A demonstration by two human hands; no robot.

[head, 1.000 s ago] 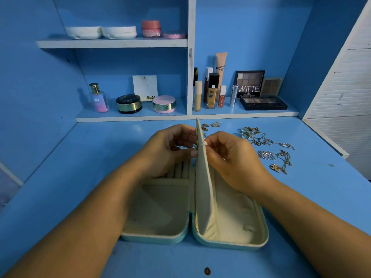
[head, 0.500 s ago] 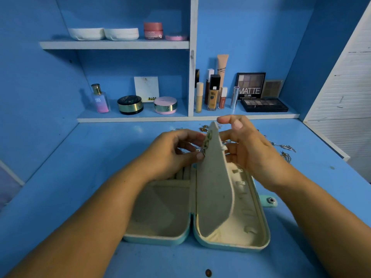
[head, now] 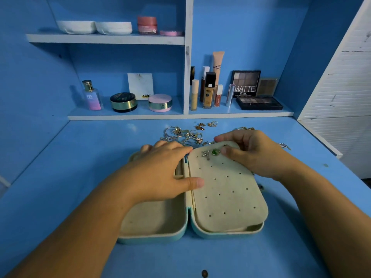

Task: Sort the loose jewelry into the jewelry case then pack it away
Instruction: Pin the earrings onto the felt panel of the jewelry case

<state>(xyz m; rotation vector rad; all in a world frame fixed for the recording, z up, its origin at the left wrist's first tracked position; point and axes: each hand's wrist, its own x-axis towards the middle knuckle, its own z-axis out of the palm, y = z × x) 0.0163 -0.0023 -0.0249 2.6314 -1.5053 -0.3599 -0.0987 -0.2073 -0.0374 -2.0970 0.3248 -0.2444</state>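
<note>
The teal jewelry case (head: 152, 237) lies open on the blue desk. Its cream perforated flap (head: 226, 193) lies flat over the right half. A silver star earring (head: 206, 154) and a green stone earring (head: 215, 152) are pinned near the flap's top. My left hand (head: 160, 173) rests flat on the case's left half, its thumb touching the flap's inner edge. My right hand (head: 253, 151) pinches the flap's top right edge, thumb beside the green earring. Loose rings and earrings (head: 184, 135) lie just behind the case.
More small gold pieces (head: 208, 124) lie near the shelf edge, and a chain (head: 284, 145) shows right of my right hand. The low shelf behind holds a perfume bottle (head: 91, 96), compacts, makeup tubes and an eyeshadow palette (head: 259, 102). A white louvred panel (head: 345, 87) bounds the right side.
The flap stood upright between my hands; my right hand has swung it down flat over the right half. My left hand has dropped flat onto the left half.
</note>
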